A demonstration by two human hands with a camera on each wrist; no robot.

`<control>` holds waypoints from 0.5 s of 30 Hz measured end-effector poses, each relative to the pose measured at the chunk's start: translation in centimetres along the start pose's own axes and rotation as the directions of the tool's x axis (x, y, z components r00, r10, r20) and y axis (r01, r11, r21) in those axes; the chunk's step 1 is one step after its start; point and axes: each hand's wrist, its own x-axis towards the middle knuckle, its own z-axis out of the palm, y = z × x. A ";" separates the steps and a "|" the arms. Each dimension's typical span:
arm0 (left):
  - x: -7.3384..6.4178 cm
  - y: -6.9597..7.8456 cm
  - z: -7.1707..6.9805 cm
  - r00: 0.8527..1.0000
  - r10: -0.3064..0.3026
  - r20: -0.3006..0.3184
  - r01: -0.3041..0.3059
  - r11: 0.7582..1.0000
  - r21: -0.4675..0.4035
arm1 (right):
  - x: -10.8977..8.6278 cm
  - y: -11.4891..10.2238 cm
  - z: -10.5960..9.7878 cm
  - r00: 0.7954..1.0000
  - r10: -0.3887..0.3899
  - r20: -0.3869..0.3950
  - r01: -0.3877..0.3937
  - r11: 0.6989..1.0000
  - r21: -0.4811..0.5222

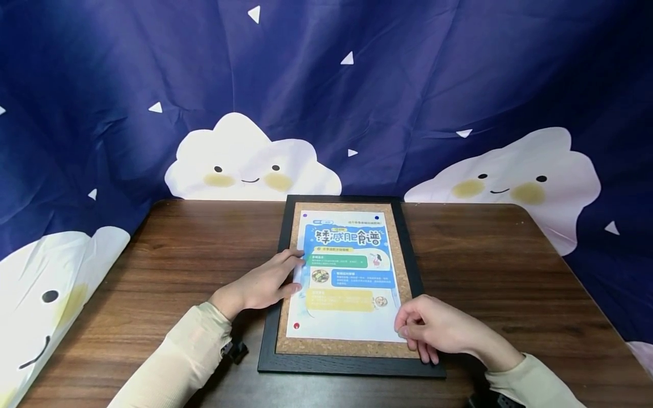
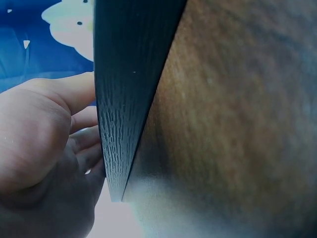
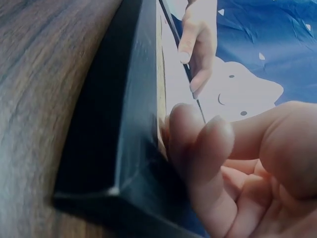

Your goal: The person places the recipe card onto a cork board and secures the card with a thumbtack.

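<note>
A printed poster [image 1: 352,326] with blue, green and yellow panels lies on a cork board [image 1: 336,347] in a black frame [image 1: 352,365]. Round pins sit at three corners: a purple pin [image 1: 305,215] top left, a blue pin [image 1: 376,217] top right and a red pin [image 1: 297,326] bottom left. My left hand [image 1: 267,281] rests over the board's left side, fingers extended onto the poster's edge. At the poster's bottom right corner is my right hand [image 1: 433,326], fingers bent and thumb near the index fingertip. I cannot tell whether those fingertips hold anything; they cover that corner.
The framed board lies on a dark wooden table [image 1: 510,272]. Behind the table hangs a navy cloth [image 1: 382,102] printed with smiling white clouds and small triangles. Each wrist carries a small black device, partly visible below the sleeves.
</note>
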 end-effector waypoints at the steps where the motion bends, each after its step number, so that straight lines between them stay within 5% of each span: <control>1: 0.0 -0.1 0.1 1.000 0.004 -0.004 -0.004 1.000 0.004 | -0.1 0.2 -0.1 1.000 -0.005 0.009 0.005 1.000 0.011; 15: 0.0 0.0 0.1 1.000 -0.025 -0.008 0.025 1.000 -0.017 | -0.4 0.7 -0.6 0.999 -0.009 0.034 0.007 0.999 0.043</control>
